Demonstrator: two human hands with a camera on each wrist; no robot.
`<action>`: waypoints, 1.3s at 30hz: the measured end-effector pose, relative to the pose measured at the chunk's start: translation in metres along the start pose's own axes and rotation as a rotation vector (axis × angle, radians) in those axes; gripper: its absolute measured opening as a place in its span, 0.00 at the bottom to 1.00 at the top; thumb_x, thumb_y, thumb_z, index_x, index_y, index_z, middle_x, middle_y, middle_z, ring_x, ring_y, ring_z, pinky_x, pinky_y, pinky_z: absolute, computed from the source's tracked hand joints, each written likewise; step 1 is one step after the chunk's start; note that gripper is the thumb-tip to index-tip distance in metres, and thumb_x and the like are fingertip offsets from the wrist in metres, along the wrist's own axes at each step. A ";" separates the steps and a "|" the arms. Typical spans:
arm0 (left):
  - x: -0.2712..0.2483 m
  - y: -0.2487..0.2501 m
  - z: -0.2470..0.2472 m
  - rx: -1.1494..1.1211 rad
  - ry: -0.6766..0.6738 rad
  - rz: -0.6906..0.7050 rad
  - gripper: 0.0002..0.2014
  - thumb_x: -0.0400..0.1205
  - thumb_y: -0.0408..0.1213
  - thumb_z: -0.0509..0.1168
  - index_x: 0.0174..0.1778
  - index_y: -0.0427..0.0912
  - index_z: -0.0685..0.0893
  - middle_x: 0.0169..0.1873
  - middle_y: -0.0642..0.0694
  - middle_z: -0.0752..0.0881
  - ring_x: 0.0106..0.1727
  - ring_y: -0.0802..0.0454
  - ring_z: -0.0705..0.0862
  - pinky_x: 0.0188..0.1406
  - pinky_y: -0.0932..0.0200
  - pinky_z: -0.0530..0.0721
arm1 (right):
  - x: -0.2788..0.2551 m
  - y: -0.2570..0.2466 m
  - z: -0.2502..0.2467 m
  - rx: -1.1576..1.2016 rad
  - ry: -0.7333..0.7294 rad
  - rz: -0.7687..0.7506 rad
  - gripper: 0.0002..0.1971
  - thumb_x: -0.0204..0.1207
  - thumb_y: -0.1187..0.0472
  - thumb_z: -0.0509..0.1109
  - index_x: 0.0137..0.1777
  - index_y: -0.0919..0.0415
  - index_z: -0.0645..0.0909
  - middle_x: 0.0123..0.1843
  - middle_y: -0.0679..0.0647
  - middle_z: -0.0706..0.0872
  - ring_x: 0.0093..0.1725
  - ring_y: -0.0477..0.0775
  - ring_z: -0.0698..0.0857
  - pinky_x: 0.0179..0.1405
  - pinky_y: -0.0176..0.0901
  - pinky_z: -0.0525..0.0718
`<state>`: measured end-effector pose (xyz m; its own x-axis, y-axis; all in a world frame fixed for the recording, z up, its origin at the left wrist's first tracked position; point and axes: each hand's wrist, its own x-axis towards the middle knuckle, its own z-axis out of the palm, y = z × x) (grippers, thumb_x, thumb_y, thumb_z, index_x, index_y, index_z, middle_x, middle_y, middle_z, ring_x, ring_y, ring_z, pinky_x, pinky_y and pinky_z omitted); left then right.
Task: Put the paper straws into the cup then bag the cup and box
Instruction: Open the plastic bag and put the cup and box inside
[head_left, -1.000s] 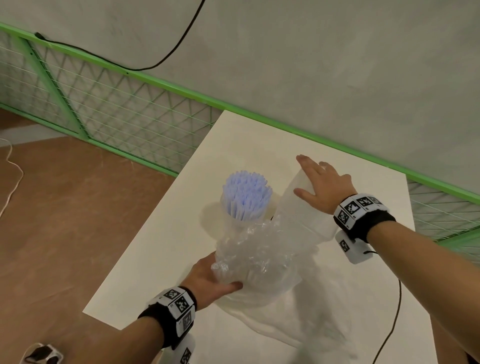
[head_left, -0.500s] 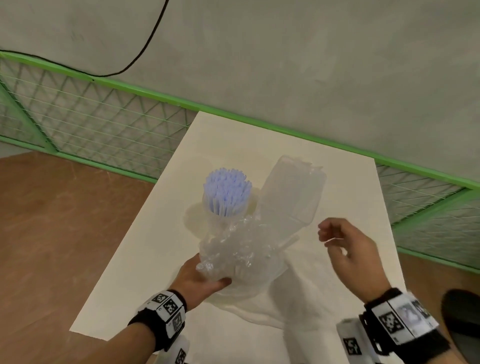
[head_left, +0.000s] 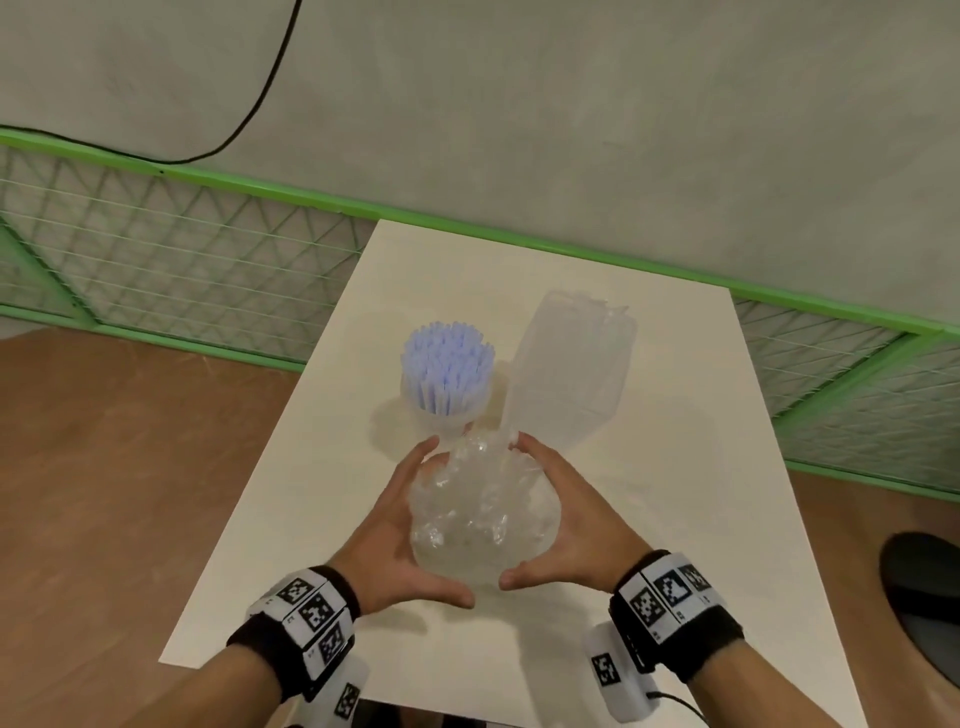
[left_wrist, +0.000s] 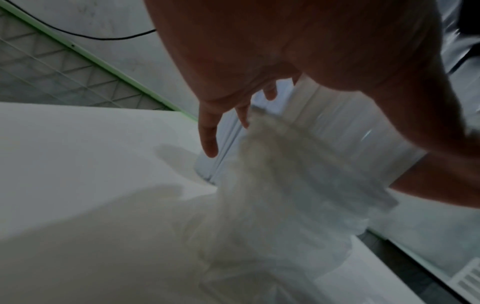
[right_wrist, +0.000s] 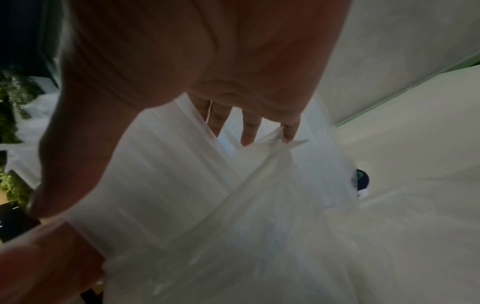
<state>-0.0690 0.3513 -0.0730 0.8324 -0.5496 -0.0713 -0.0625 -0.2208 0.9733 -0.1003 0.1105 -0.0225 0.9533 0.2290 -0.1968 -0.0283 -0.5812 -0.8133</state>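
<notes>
My left hand (head_left: 397, 540) and right hand (head_left: 571, 525) cup the crumpled bag (head_left: 480, 512) from either side, fingers and thumbs curved round it, on the table (head_left: 675, 467). Just beyond, touching the bag, the cup (head_left: 441, 415) stands upright, full of straws (head_left: 447, 364). The clear box (head_left: 569, 371) leans beside it.
</notes>
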 end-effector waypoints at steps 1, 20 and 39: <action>0.000 0.003 0.000 0.008 -0.002 0.017 0.70 0.51 0.47 0.91 0.83 0.68 0.52 0.81 0.63 0.64 0.81 0.65 0.64 0.77 0.61 0.69 | 0.002 -0.002 0.001 -0.005 0.000 -0.012 0.66 0.47 0.43 0.91 0.80 0.28 0.49 0.79 0.26 0.59 0.80 0.31 0.58 0.83 0.48 0.60; 0.021 0.006 0.011 -0.289 0.127 -0.054 0.49 0.61 0.21 0.84 0.75 0.50 0.70 0.61 0.50 0.87 0.64 0.54 0.86 0.57 0.64 0.85 | 0.024 -0.021 0.012 0.175 0.131 -0.048 0.50 0.52 0.63 0.91 0.71 0.45 0.68 0.62 0.40 0.82 0.63 0.42 0.83 0.61 0.35 0.82; 0.021 -0.008 0.016 -0.296 0.188 -0.145 0.50 0.57 0.33 0.89 0.74 0.44 0.73 0.62 0.43 0.88 0.64 0.48 0.87 0.66 0.47 0.84 | 0.018 -0.015 0.007 -0.020 0.110 0.010 0.69 0.44 0.41 0.90 0.80 0.30 0.46 0.81 0.32 0.54 0.81 0.36 0.56 0.81 0.62 0.60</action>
<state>-0.0599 0.3285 -0.0863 0.9094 -0.3658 -0.1982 0.2020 -0.0283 0.9790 -0.0848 0.1291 -0.0176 0.9803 0.1363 -0.1428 -0.0333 -0.5987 -0.8003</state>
